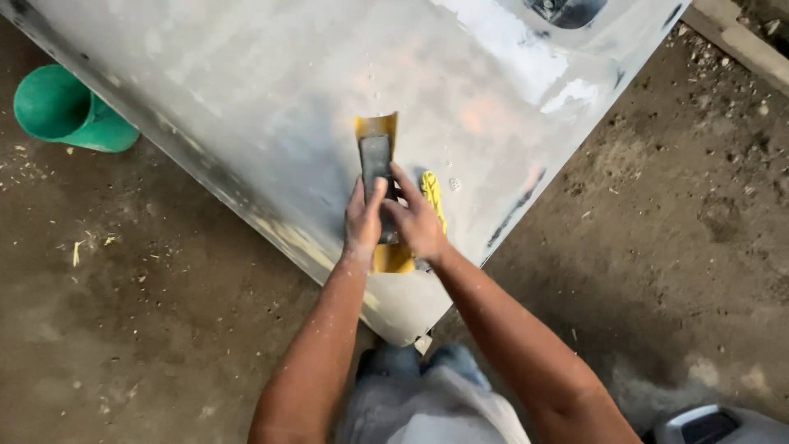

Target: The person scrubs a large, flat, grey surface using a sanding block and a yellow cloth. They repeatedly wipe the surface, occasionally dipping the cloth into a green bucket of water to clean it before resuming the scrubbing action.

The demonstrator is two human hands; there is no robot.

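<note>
both hands [390, 220] press a sanding block [376, 160] on a grey panel [271, 90].

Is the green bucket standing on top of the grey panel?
No, the green bucket lies on the dirt floor beside the grey panel, at its left edge.

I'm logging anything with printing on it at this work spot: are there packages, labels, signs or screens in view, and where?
None that show as such. Nearest candidates:
Green bucket: upper left on the dirt floor, round, plain green, no label visible.
Grey container: bottom right corner, grey with a dark inset, cut off by the frame; too little shows to tell.
</note>
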